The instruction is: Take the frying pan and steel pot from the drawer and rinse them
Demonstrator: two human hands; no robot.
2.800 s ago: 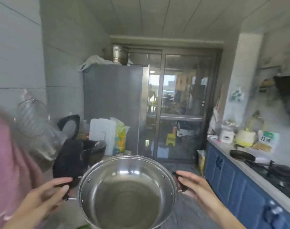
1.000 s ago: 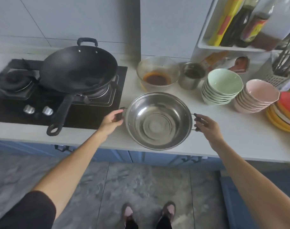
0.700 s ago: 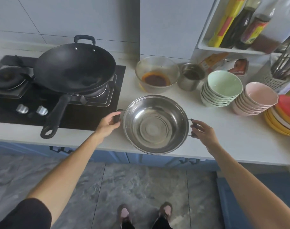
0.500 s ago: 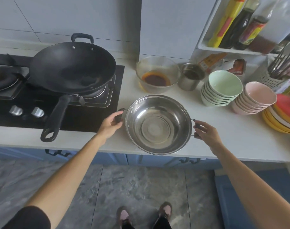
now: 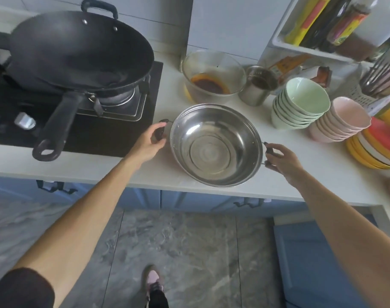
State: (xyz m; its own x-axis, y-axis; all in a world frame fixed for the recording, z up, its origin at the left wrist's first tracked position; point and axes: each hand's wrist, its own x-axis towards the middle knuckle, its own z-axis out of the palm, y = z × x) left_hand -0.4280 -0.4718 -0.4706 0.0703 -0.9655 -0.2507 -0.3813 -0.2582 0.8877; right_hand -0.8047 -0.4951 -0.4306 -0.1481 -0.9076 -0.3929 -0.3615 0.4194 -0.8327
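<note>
The steel pot (image 5: 216, 145) is sitting upright on the white desk (image 5: 311, 174), near its front edge, just right of the stove. It is wide, shallow and shiny, showing an empty inside with ringed marks on its base, and is carrying a small dark handle on each side. The frying pan (image 5: 78, 48) is resting on the burner, black and deep, its long handle pointing toward the front edge.

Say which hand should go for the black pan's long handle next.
Left. The left hand holds the steel pot on the side nearest the stove, closer to the frying pan handle; the right hand would have to cross over the pot.
</note>
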